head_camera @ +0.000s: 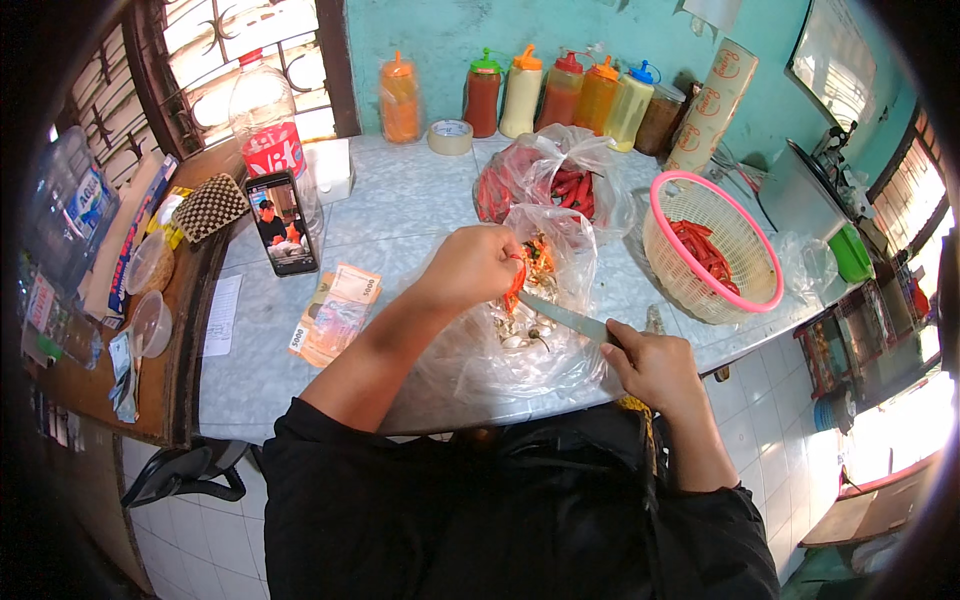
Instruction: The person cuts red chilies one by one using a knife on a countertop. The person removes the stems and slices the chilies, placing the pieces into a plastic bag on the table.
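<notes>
My left hand [480, 266] is closed on a red chili [516, 291] above an open clear plastic bag [465, 367]. In my right hand [654, 367] is a knife [574, 321] with a pale blade, its tip close to the chili. Chili seeds and scraps [538, 259], with garlic-like white pieces [517, 330], lie in the bag. Behind it stands a second plastic bag [574, 150] full of red chilies [574, 191]. A white plastic basket with a pink rim [776, 281], at the right, holds more red chilies [701, 251].
At the left, a smartphone [281, 225] leans upright against a large plastic bottle [262, 105], near banknotes [337, 311] and a paper slip [223, 315]. Sauce bottles [521, 94], a tape roll [450, 137] and a patterned roll [712, 109] stand along the wall.
</notes>
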Motion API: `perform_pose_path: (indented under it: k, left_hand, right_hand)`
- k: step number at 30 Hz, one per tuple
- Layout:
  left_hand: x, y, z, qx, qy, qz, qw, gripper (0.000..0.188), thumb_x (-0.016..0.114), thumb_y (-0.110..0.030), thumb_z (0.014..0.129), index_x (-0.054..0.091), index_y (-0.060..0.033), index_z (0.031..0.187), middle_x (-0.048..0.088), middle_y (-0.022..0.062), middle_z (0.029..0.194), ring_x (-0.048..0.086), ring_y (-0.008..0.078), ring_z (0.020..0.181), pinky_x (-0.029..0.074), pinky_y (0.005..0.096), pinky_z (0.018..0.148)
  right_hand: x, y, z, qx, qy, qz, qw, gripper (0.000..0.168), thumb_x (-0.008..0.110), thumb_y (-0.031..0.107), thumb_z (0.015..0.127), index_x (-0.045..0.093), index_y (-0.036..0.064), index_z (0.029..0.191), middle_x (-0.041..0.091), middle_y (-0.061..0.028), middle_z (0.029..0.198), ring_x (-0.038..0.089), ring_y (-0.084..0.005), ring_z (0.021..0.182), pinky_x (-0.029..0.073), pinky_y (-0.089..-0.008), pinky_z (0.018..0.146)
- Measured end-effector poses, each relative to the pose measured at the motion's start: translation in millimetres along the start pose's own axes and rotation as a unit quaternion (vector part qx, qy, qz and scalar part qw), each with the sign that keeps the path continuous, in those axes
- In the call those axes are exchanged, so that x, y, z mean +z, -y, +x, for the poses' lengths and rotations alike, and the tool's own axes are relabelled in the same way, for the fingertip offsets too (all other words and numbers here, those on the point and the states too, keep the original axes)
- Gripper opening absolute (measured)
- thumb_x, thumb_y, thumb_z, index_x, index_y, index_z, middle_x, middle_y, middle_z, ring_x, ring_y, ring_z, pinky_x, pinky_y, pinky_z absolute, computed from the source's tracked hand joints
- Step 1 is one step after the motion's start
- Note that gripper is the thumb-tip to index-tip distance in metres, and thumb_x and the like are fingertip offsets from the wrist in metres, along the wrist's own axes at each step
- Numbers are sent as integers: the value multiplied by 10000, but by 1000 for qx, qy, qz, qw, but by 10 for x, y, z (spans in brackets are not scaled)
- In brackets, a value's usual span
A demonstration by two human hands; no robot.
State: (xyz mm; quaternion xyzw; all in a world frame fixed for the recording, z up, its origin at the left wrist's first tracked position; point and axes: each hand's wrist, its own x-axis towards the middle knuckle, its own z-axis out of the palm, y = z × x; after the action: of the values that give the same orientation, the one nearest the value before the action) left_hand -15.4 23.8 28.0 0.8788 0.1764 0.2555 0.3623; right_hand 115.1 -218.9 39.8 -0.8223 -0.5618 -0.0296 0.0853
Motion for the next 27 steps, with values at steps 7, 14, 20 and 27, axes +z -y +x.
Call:
perform_pose_path:
  k: [7, 14, 20, 27]
  left_hand:
    - [-41, -75, -29, 12, -26, 47, 998, 127, 621, -111, 789, 621, 2, 848, 641, 111, 673, 592, 134, 585, 458, 282, 550]
    - [-43, -133, -30, 0, -28, -21, 999, 95, 622, -73, 803, 613, 12, 845, 635, 78, 638, 548, 74, 556, 428, 253, 510]
    - [-40, -166, -44, -8, -32, -56, 998, 92, 629, -68, 815, 611, 16, 849, 615, 48, 620, 517, 45, 553, 407, 236, 491]
    - [-120, -113, -8, 10, -28, -51, 998, 68, 606, -49, 829, 602, 17, 846, 567, 9, 586, 449, 32, 481, 353, 226, 439]
  right_hand:
    - [-89, 21, -68, 19, -15, 24, 999, 354, 490, 360, 884, 593, 112, 1115, 635, -142, 679, 626, -331, 639, 486, -443, 594]
    - [-66, 91, -50, 30, -18, 21, 999, 360, 483, 360, 886, 589, 108, 1121, 632, -149, 668, 622, -342, 631, 490, -443, 600]
    - [-1, 89, -41, 31, 20, 7, 999, 362, 474, 366, 891, 580, 106, 1120, 632, -152, 672, 625, -338, 646, 487, -449, 598]
    - [-69, -15, -80, 8, 14, 30, 999, 353, 511, 361, 871, 595, 113, 1107, 624, -147, 664, 623, -322, 650, 482, -436, 589]
